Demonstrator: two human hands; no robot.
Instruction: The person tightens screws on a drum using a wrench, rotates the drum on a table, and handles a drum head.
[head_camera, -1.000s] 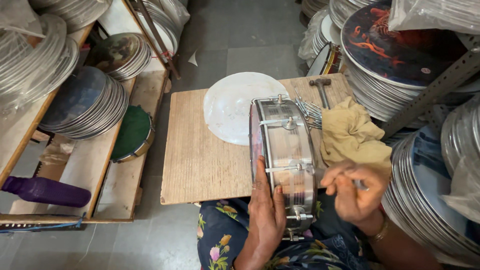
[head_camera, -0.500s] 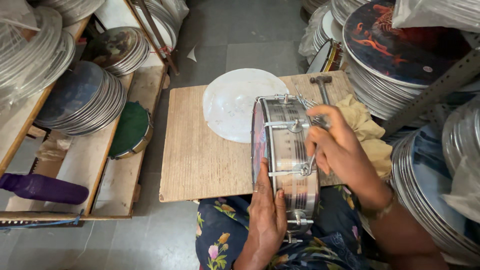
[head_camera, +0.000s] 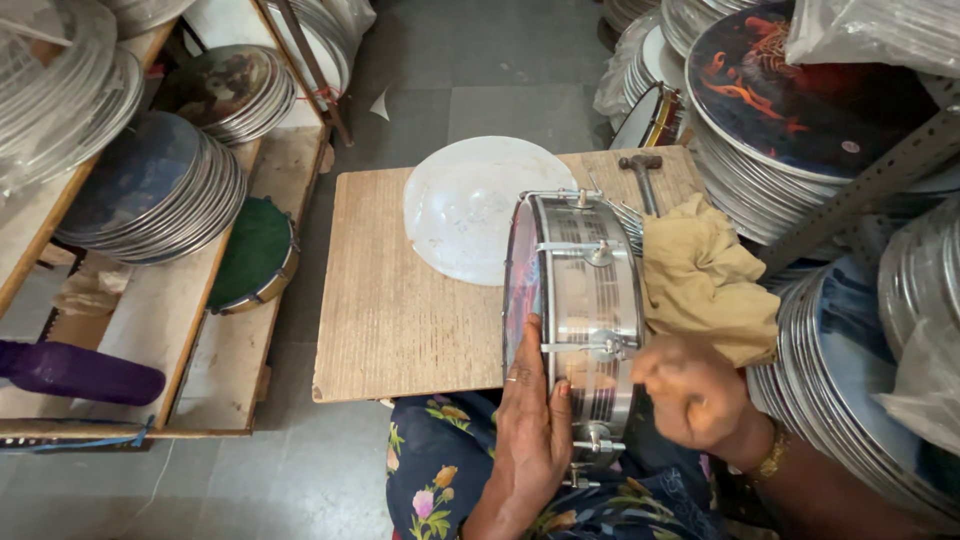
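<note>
- Metal snare drum (head_camera: 585, 320) stands on edge at the near right corner of the wooden board (head_camera: 400, 310), its printed head facing left and its chrome shell with tension lugs facing up.
- Left hand (head_camera: 530, 425) lies flat against the drum's left head, fingers spread and pointing far; palm pressed on it, not closed around anything.
- Right hand (head_camera: 695, 395) is a motion-blurred fist just right of the shell, near a lug. Fingers curled together; whether they pinch a key or tool cannot be made out.
- The drum's lower rim and the lap are hidden behind the hands; only floral fabric (head_camera: 440, 490) shows under the board.
- White drum skin (head_camera: 470, 205) lies flat on the far part of the board, its right edge covered by the drum.
- Tan cloth (head_camera: 700, 280) is bunched just right of the drum; a hammer (head_camera: 642, 175) lies beyond it, handle partly hidden.
- Stacks of hoops and printed heads (head_camera: 800, 90) on the right are cut off by the frame; stacked discs on the shelf (head_camera: 150, 195) at left, purple object (head_camera: 75, 370) partly out of view.
</note>
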